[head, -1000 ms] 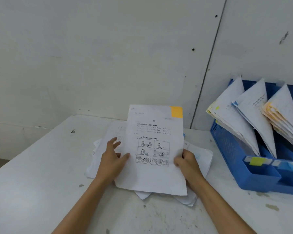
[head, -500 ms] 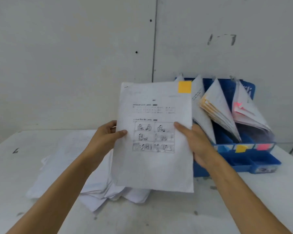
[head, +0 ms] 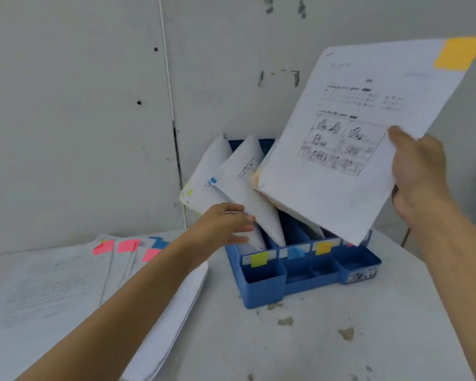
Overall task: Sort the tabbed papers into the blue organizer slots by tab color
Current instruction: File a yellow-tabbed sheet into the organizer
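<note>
The white table (head: pixel 327 339) was scuffed, with chipped brownish patches in front of the blue organizer (head: pixel 261 287), and it stood against a pale grey wall (head: pixel 80 105) marked by dark spots and a vertical panel seam. The right hand (head: pixel 421 174) pinched the right edge of a printed sheet (head: pixel 341 160) — thumb on the front face, fingers behind — and held it tilted in the air above the organizer's right side. An orange tab (head: pixel 459 52) sat at the sheet's upper right corner. The left hand (head: pixel 223 224) was open, fingers extended, touching the leaning papers (head: pixel 248 188) in the organizer's left slots and gripping nothing. Those filed papers slanted up to the left; a yellow-green tab and a blue tab showed on their edges. Coloured labels — yellow-green, blue, orange — lined the organizer's front divider. To the left on the table lay the unsorted pile (head: pixel 52 284), flat, with pink and blue tabs along its far edge.
</note>
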